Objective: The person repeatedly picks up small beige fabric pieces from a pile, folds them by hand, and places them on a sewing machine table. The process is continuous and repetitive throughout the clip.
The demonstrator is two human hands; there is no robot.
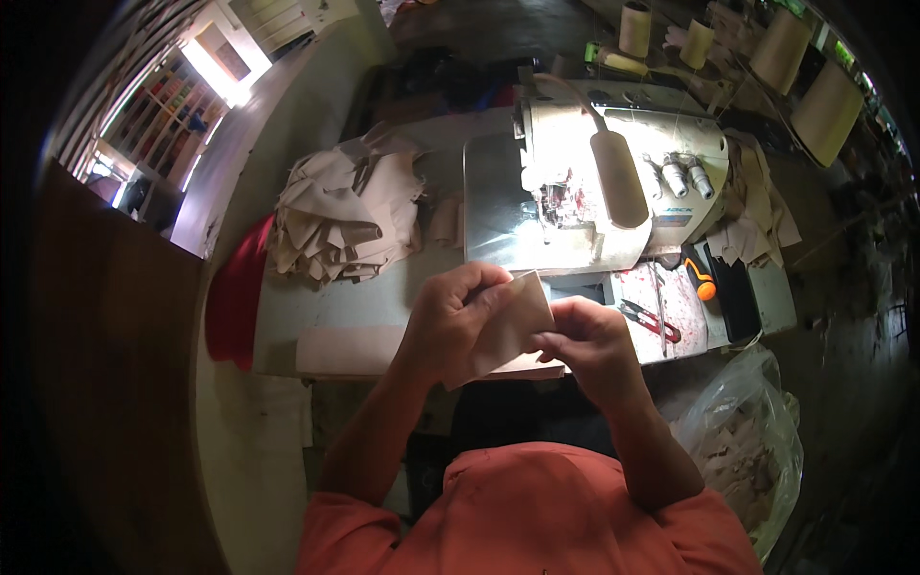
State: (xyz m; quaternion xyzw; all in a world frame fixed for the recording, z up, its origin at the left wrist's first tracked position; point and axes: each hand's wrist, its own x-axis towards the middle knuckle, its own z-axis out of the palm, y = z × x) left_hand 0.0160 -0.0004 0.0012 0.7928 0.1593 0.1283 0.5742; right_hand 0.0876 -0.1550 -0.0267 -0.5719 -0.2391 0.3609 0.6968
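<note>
Pinching beige cloth (508, 331), hands (448, 321) (589, 343) hover near table edge (278, 368).

L hand (448, 311): some fingers hidden behind beige cloth (513, 328). R hand (586, 343): likewise, in pt. Sewing machine (623, 182): needle-area detail lost to glare. Orange shirt (546, 508): cut off by lower edge. Clear bag (747, 450), lower R: contents indistinct. Shelf items (182, 115), upper L: too small to ID.
</note>
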